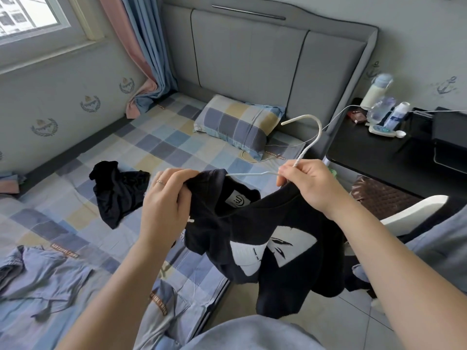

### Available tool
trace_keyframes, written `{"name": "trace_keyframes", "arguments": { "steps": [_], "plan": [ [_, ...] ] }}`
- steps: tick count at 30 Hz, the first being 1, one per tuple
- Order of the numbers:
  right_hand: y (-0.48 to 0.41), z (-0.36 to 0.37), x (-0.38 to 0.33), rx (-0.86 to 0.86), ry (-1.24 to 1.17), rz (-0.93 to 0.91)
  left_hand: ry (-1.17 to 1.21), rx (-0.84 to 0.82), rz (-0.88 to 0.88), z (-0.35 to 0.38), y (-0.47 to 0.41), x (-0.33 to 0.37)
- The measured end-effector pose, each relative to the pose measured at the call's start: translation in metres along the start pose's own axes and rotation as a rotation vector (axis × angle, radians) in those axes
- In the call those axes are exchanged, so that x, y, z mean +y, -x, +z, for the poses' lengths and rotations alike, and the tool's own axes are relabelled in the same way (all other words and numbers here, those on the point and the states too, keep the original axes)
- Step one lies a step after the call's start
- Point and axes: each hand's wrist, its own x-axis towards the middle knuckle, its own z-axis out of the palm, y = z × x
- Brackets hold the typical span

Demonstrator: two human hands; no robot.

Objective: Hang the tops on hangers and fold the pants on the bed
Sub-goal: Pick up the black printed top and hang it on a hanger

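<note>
**Black top held up on the white hanger, both hands gripping**

Nearest me is the grey-blue clothing [252, 334] at the bottom edge, with both forearms reaching up from it. I have the left hand [164, 205] clenched on the black top [278, 223]. Its fingers [177, 176] curl round bunched fabric at the collar's left side. The right hand [308, 185] grips the white hanger [310, 140] at the neck, just below the hook, and the top's other shoulder lies under the palm. A bare stretch of hanger wire runs between the two hands into the neck opening. The top hangs in the air over the edge of the bed [177, 147], white print facing me. On the bed, a crumpled black garment [118, 190] lies beyond the left hand, and a grey-blue garment [45, 276] is spread at lower left.
</note>
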Motion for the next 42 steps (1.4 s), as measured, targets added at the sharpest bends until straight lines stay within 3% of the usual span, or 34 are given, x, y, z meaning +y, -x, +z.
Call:
{"name": "trace_keyframes", "arguments": {
  "steps": [4,10,14,19,24,26,31,35,42],
  "plan": [
    [0.006,-0.003,0.009,-0.059,0.038,0.051,0.074,-0.102,-0.017,0.002,0.002,0.001],
    [0.015,-0.009,0.017,-0.282,0.171,0.107,0.054,-0.221,-0.071,0.000,0.010,0.001],
    [0.019,-0.004,0.017,-0.441,0.379,0.180,0.115,-0.294,-0.137,-0.005,0.000,0.010],
    [0.019,0.012,0.003,-0.261,0.284,-0.039,0.086,-0.666,-0.192,-0.006,-0.023,0.013],
    [0.026,0.017,0.008,-0.100,0.204,-0.069,0.145,-0.788,-0.306,-0.003,-0.014,0.001],
    [0.031,0.016,0.010,-0.063,0.166,-0.068,0.129,-0.761,-0.316,-0.001,-0.002,-0.005],
    [0.035,0.013,0.007,-0.043,0.110,-0.041,-0.003,-0.397,-0.420,0.007,0.019,-0.021],
    [0.035,0.010,0.011,-0.099,0.152,0.002,0.020,-0.222,-0.399,0.002,0.023,-0.027],
    [0.036,0.015,0.001,-0.188,0.153,0.016,-0.101,-0.153,-0.292,-0.008,0.015,-0.042]
  ]
}}
